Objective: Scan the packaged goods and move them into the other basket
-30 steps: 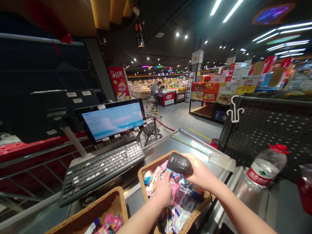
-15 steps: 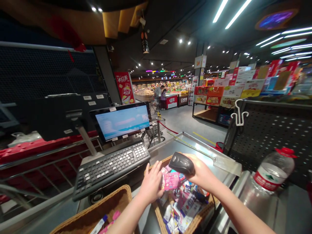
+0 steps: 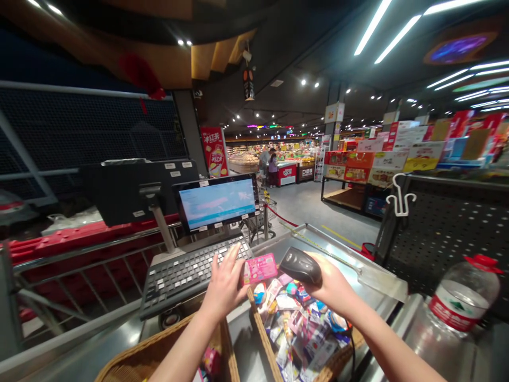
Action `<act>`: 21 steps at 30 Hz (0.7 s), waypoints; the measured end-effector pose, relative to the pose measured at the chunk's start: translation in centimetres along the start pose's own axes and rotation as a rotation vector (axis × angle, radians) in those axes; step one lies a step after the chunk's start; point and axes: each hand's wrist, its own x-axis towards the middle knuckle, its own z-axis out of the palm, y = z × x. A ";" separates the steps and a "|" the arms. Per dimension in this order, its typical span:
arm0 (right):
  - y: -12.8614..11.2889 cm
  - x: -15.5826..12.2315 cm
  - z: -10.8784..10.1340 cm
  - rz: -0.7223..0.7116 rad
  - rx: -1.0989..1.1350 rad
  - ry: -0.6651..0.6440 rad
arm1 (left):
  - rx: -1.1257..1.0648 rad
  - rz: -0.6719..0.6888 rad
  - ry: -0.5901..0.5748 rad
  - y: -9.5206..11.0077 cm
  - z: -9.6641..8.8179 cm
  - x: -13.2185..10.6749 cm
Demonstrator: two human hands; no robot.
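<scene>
My left hand holds up a small pink packet between thumb and fingers, in front of the keyboard. My right hand grips a black handheld barcode scanner, its head pointing left at the packet from a short gap. Both hands hover above a wicker basket filled with several small colourful snack packets. A second wicker basket sits at the lower left with a few pink items in it.
A lit till screen and a dark customer display stand behind the keyboard. A large water bottle with a red cap stands at the right on the steel counter. A black perforated panel rises behind it. Shoppers stand far off.
My left hand lifted the pink packet out of the full basket and moved it up and left, level with the scanner. The camera view tilted and shifted right slightly.
</scene>
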 end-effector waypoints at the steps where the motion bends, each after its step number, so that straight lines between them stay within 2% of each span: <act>1: -0.1 0.1 0.0 -0.005 -0.001 0.004 | 0.017 -0.011 0.018 -0.4 -0.3 0.1; 9: -2.1 1.3 0.5 -0.077 0.007 -0.011 | 0.134 -0.107 0.091 -2.7 -2.6 -0.3; 21: -5.6 3.0 2.9 -0.132 0.100 -0.050 | 0.193 -0.219 0.116 -4.8 -4.4 -3.1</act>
